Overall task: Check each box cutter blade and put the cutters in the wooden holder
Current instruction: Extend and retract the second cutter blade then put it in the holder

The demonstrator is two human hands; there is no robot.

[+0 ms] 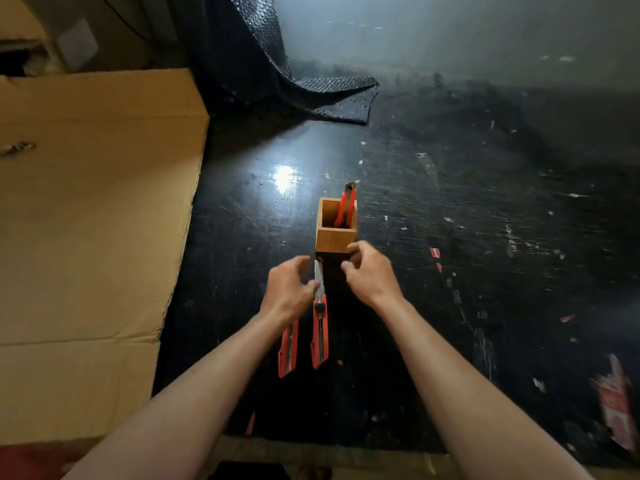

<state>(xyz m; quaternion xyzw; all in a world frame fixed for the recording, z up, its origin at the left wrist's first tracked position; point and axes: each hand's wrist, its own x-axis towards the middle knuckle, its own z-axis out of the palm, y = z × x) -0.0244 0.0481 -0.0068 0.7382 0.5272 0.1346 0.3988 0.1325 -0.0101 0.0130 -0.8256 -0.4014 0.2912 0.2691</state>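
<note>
A square wooden holder (335, 233) stands on the black table, with one red box cutter (347, 206) upright in its right corner. Two more red cutters lie side by side in front of it. The right one (320, 336) has its steel blade slid out toward the holder. The left one (288, 351) is partly hidden under my left wrist. My left hand (287, 289) hovers over the blade with curled, spread fingers, its thumb tip touching the blade. My right hand (372, 273) is just right of the blade at the holder's base, fingers curled apart, holding nothing.
A large flattened cardboard sheet (90, 220) covers the left side of the table. A black textured mat (311, 88) is draped at the back. Scraps of red and white paper (614, 407) lie scattered at the right. The table's front edge runs just below my forearms.
</note>
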